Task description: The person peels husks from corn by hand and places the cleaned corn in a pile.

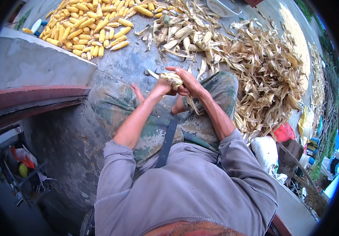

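Observation:
Between my hands is a pale ear of corn (pixel 171 78) with some of its dry husk (pixel 193 103) hanging below. My left hand (pixel 162 86) grips the ear from the left side, its fingers partly hidden. Across the ear's right side lies my right hand (pixel 188 81), thumb and fingers around it and the husk. Ahead on the concrete floor, unhusked ears (pixel 184 31) lie among loose leaves. To the upper left is a heap of bare yellow corn cobs with kernels (pixel 81 26).
A large pile of dry husks (pixel 263 67) spreads beside my right knee. A low concrete wall (pixel 36 60) with a red-edged ledge (pixel 33 96) stands at left. A white basin (pixel 222 8) sits at the top. Loose yellow grain (pixel 297 38) covers ground at far right, above a white sack (pixel 264 152).

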Available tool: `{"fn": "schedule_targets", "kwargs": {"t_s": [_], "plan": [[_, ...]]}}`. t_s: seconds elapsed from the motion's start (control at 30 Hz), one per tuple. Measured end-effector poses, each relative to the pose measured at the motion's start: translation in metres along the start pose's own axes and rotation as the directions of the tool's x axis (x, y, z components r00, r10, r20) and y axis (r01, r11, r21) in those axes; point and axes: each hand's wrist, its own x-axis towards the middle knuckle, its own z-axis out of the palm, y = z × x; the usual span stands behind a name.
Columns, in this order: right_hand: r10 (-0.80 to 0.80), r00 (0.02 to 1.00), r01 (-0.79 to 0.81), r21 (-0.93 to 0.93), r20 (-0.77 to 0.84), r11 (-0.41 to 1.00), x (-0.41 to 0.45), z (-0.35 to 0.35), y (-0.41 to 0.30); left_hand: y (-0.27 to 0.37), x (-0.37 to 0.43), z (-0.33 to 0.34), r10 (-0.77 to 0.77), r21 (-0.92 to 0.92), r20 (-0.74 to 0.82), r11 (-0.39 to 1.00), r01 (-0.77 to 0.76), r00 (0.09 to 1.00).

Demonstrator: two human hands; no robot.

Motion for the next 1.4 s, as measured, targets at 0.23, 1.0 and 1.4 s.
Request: {"fn": "schedule_targets", "kwargs": {"t_s": [0.23, 1.0, 1.4], "plan": [[0.02, 0.998, -0.029, 0.176, 0.054, 0.984, -0.006, -0.012, -0.003, 0.003, 0.002, -0.004, 0.516, 0.598, -0.167, 0.731, -0.33, 0.84], [-0.032, 0.996, 0.026, 0.076, 0.081, 0.997, 0.008, -0.019, 0.012, 0.03, -0.01, -0.033, 0.148, -0.289, 0.001, 0.947, -0.142, 0.989], [-0.018, 0.998, 0.024, -0.093, 0.067, 0.995, 0.015, -0.017, 0.016, 0.008, 0.007, -0.02, 0.324, -0.201, -0.224, 0.907, -0.369, 0.919]]}}
